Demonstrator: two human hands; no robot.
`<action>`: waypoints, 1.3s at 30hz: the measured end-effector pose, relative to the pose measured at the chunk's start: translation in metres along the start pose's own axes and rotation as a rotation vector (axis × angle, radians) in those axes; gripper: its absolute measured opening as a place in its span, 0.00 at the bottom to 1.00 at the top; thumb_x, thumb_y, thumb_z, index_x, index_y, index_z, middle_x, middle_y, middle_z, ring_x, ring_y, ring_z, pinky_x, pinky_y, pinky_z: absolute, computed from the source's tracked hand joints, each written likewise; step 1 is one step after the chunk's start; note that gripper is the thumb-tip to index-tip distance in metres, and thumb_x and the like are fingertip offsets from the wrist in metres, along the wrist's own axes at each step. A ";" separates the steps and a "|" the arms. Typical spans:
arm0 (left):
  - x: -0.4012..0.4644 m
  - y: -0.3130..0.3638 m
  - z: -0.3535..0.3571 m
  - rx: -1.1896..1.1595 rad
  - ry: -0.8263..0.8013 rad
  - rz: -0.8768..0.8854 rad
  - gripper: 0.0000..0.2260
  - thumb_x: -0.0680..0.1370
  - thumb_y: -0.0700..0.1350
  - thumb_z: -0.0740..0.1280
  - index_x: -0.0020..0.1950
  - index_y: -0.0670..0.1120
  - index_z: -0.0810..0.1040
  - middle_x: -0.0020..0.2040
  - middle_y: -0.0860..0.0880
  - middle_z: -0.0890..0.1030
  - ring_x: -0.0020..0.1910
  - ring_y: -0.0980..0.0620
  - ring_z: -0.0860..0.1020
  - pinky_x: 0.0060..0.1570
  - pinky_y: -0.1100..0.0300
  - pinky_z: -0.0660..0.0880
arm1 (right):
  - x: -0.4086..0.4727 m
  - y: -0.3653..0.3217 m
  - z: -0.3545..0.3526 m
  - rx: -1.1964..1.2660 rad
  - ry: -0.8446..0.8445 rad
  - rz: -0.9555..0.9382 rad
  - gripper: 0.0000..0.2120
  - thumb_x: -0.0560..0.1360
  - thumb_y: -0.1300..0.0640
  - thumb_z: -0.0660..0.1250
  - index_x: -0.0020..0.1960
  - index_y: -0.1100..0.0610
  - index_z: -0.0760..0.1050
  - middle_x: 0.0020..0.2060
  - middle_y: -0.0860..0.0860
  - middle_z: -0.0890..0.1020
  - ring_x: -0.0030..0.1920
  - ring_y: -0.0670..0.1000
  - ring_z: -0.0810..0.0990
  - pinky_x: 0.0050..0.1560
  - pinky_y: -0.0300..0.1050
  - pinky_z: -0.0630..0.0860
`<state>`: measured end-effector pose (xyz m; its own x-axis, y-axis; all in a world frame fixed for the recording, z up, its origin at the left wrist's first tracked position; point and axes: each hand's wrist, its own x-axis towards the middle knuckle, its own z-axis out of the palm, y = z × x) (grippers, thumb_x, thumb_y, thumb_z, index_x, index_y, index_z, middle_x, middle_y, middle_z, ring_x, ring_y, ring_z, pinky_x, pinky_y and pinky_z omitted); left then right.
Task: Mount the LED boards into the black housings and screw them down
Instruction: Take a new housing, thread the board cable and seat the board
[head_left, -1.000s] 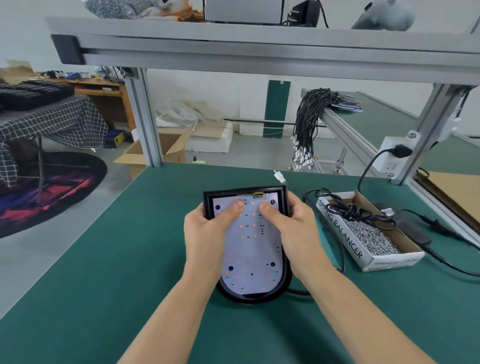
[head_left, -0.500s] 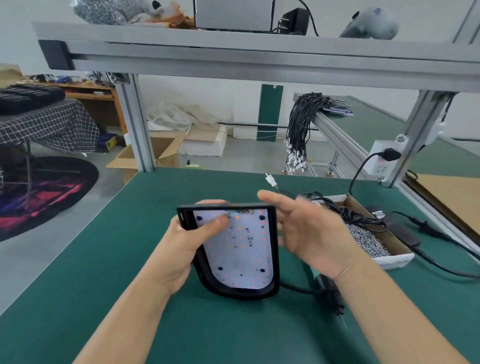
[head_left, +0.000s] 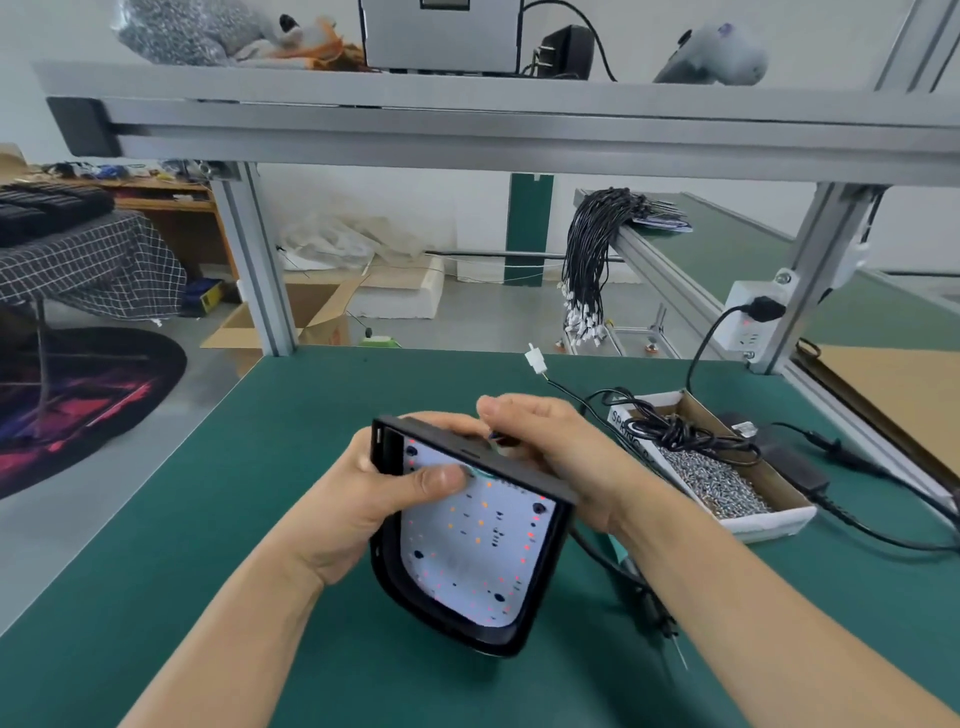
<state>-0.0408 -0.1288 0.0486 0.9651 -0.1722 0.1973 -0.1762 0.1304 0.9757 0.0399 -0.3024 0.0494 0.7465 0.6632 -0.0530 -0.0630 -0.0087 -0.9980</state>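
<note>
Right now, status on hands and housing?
Left hand grips black housing, thumb on LED board. Right hand pinching at top edge. No screws in yet.

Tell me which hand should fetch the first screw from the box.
Probably right. The right hand is nearest the box of screws, pinching only something small at the black housing's top edge. The left hand grips the housing, thumb on the LED board.

We saw two bare forearms, no sleeves reaching the wrists, no watch, ring or glove. The left hand (head_left: 374, 499) and right hand (head_left: 561, 457) showed short, unpainted nails, both hands near the black housing (head_left: 457, 613).
</note>
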 end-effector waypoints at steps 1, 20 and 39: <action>0.001 -0.001 0.002 0.002 -0.029 0.003 0.19 0.62 0.50 0.80 0.51 0.48 0.84 0.48 0.48 0.85 0.49 0.52 0.82 0.48 0.65 0.76 | 0.003 0.000 0.000 0.006 0.052 -0.038 0.15 0.75 0.48 0.68 0.32 0.52 0.72 0.26 0.49 0.67 0.25 0.46 0.63 0.28 0.38 0.59; 0.020 -0.014 -0.004 0.039 0.192 -0.057 0.25 0.53 0.50 0.84 0.47 0.45 0.84 0.46 0.41 0.85 0.44 0.47 0.84 0.41 0.61 0.80 | -0.008 -0.009 -0.002 0.012 0.182 0.405 0.19 0.79 0.40 0.57 0.40 0.54 0.73 0.33 0.49 0.76 0.33 0.48 0.72 0.36 0.40 0.69; 0.016 -0.026 -0.031 0.054 0.134 0.057 0.20 0.61 0.42 0.74 0.53 0.44 0.81 0.48 0.39 0.84 0.47 0.44 0.83 0.43 0.57 0.80 | 0.019 0.006 0.034 0.885 0.241 0.307 0.13 0.68 0.51 0.73 0.43 0.61 0.79 0.37 0.53 0.77 0.39 0.50 0.73 0.54 0.42 0.71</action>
<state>-0.0149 -0.1045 0.0229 0.9699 -0.0336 0.2411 -0.2377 0.0831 0.9678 0.0310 -0.2649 0.0438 0.7242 0.5539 -0.4108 -0.6803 0.4761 -0.5572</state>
